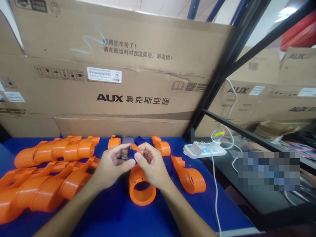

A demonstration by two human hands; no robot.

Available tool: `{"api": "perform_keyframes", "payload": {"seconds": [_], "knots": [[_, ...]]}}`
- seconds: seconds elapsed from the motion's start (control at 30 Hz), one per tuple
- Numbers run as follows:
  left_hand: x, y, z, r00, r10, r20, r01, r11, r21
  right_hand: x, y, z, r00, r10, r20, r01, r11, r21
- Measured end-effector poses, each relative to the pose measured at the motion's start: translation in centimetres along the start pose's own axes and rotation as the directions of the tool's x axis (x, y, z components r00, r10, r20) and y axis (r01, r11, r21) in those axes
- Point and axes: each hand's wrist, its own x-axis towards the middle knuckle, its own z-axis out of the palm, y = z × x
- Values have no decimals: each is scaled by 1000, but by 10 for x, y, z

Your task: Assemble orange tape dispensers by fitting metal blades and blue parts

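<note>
Between my two hands is an orange plastic part with a round ring end that faces me. My left hand is closed, its thumb and fingers pinching at the far, narrow end of the part. My right hand grips the same end from the other side, thumb bent inward. A small dark blue piece shows between the fingertips; how it is joined to the orange part is hidden. Behind the hands lie a dark flat device and another orange part.
Rows of nested orange parts lie on the left of the blue table top. Single orange parts lie to the right. A white power strip with cables sits at the right edge. Large cardboard stands behind, beside a black frame.
</note>
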Motion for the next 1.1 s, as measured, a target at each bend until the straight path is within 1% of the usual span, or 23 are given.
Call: {"api": "perform_keyframes", "payload": {"seconds": [0.07,0.17,0.23,0.27,0.3,0.33,0.37,0.4,0.43,0.47,0.5,0.53,0.6,0.63,0.67,0.7,0.77,0.83,1.0,1.1], "knots": [[1,0,-1,1000,4,-15,-4,1000,4,1,-2,1,1000,6,-11,-6,1000,14],[4,0,-3,998,24,-53,-25,1000,-6,3,-5,-1,999,17,28,-18,1000,26],[7,1,-4,996,11,-88,-19,996,-84,4,-5,-5,999,23,49,-25,999,30],[10,2,-5,994,-9,-110,-8,988,-154,5,-5,-8,999,25,41,-25,1000,13],[12,3,-5,990,-37,-137,2,970,-242,6,-4,-11,999,26,27,-25,999,-30],[15,4,-6,984,-72,-163,13,942,-334,6,-3,-13,1000,26,17,-24,994,-108],[17,6,-8,977,-110,-185,22,905,-424,7,-3,-16,1000,25,16,-21,976,-217],[20,9,-9,968,-149,-204,27,863,-504,7,-3,-18,999,21,33,-9,939,-343],[22,11,-11,959,-188,-211,36,822,-568,7,-3,-19,997,18,78,20,889,-458],[23,13,-13,951,-226,-212,50,786,-616,7,-4,-19,988,20,156,69,839,-540],[24,15,-15,943,-261,-209,66,758,-649,6,-5,-19,965,24,261,137,804,-578],[24,17,-17,936,-289,-200,84,736,-671,4,-7,-18,924,25,383,215,793,-570],[24,19,-21,928,-331,-168,125,705,-698,1,-10,-14,799,2,602,347,816,-463],[24,20,-23,927,-344,-151,142,693,-706,-1,-11,-11,741,-16,671,384,830,-404],[23,21,-24,926,-351,-140,151,683,-715,-3,-11,-9,700,-33,714,407,840,-360],[23,21,-25,926,-353,-131,155,674,-722,-5,-11,-7,674,-43,738,419,845,-333],[23,22,-25,930,-344,-127,145,663,-735,-7,-8,-3,646,-41,762,425,849,-315],[23,23,-24,935,-329,-131,129,662,-738,-8,-5,-2,635,-32,772,423,851,-312],[25,23,-23,944,-298,-142,108,686,-720,-7,0,1,637,-57,769,432,852,-295],[26,22,-24,940,-304,-151,107,688,-718,-7,1,2,638,-75,767,443,850,-286]]}}
